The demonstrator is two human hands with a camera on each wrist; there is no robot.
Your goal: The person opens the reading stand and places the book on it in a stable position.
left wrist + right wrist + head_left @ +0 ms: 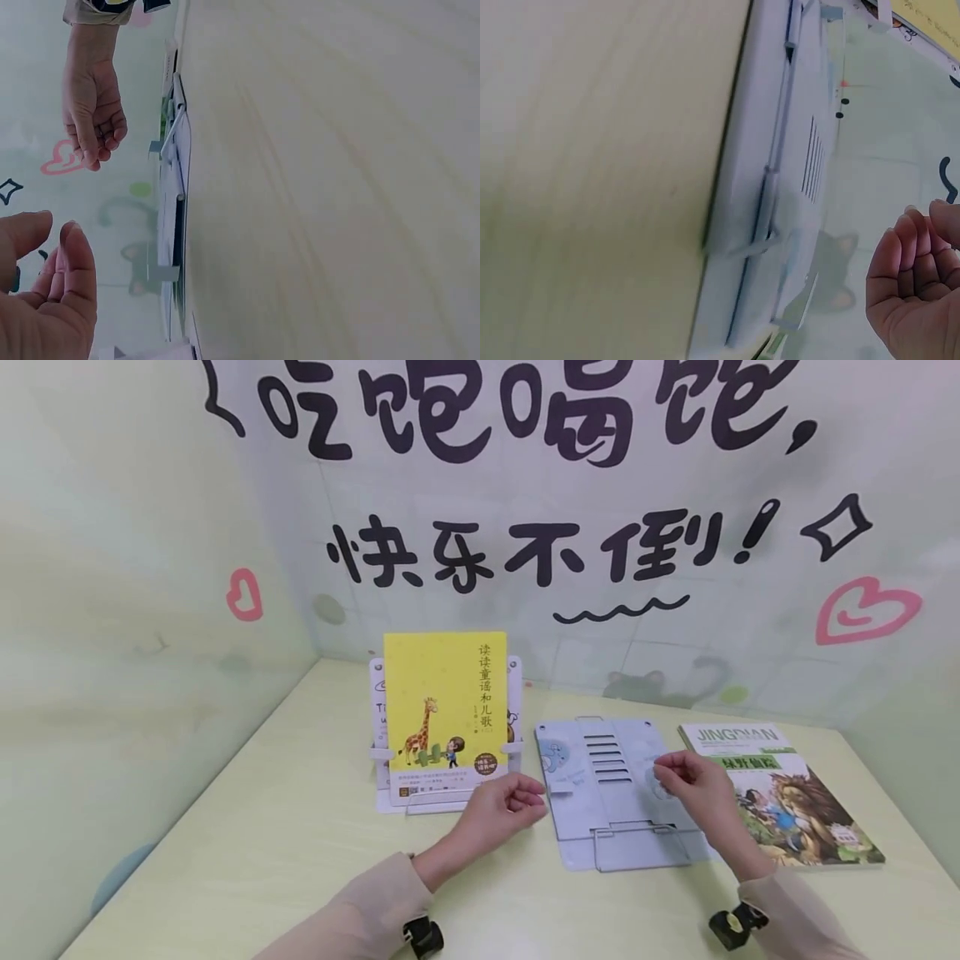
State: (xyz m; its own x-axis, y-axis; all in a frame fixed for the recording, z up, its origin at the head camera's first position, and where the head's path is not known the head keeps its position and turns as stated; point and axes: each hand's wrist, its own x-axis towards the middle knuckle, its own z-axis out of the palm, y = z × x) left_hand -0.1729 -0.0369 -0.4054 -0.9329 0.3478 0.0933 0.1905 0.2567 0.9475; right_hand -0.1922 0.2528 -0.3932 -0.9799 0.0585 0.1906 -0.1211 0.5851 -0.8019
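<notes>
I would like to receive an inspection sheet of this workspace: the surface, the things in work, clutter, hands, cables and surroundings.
Surface: pale yellow tabletop with faint streaks.
Job's things: pale blue book stand lies on the tabletop; lion-cover book lies to its right; yellow book is propped on a white stand to its left.
Clutter: nothing seen.
Left hand: holds nothing; near the blue stand's left edge.
Right hand: holds nothing; near the blue stand's right edge.
Cables: nothing seen.
Surroundings: light wall behind, with large black lettering.
</notes>
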